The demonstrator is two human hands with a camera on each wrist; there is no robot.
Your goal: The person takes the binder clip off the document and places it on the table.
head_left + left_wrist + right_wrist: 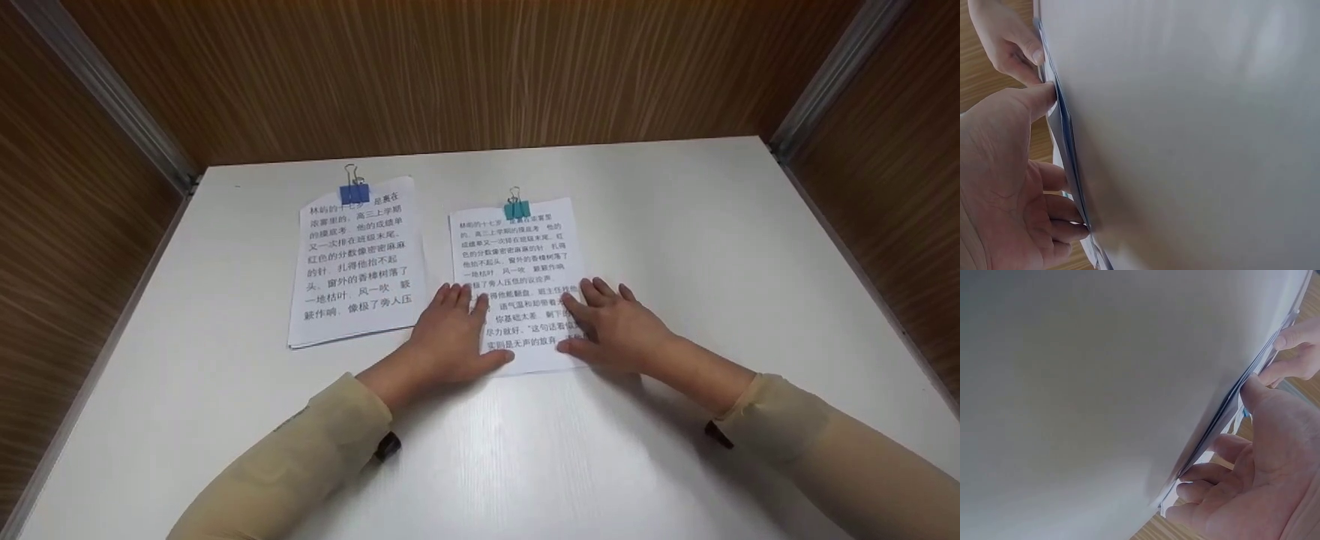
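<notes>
A stack of printed sheets [521, 274] lies on the table with a teal binder clip [517, 210] on its top edge. My left hand [446, 337] rests at its lower left side, fingers along the edge and thumb on the bottom margin. Opposite it, my right hand [622, 330] lies over the lower right edge, covering the ends of some lines. In the left wrist view, the thumb and fingertips touch the paper edge [1063, 132], which bows slightly. The right wrist view shows the right fingertips along the layered sheets [1216, 422].
To the left lies a second stack of printed sheets [360, 270] in larger type, held by a blue binder clip [355, 194]. Both are on a white table [510, 457]. Wood-grain panels [465, 75] enclose the table at the back and both sides.
</notes>
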